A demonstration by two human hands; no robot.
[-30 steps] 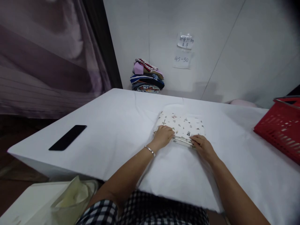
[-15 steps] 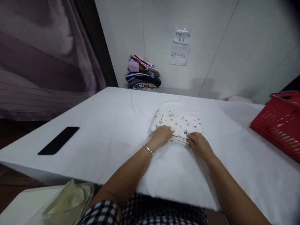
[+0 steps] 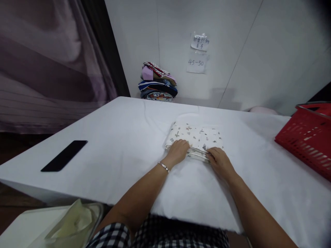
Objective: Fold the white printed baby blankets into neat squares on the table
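A folded white cloth (image 3: 195,134) with small printed figures lies on the white-covered table (image 3: 124,144), its layered edge facing me. My left hand (image 3: 179,151) grips the near left part of that edge, fingers on top and thumb out of sight. At the near right corner my right hand (image 3: 218,159) pinches the layers between thumb and fingers. The underside of the cloth is hidden.
A black flat slab (image 3: 64,156) lies on the table's left side. A red plastic basket (image 3: 305,137) stands at the right. Folded fabrics (image 3: 158,82) are stacked by the back wall. A bin (image 3: 74,227) sits below the near left edge.
The near edge of the cloth has lifted slightly and shows more of its layers between my hands. Both hands stay in almost the same place.
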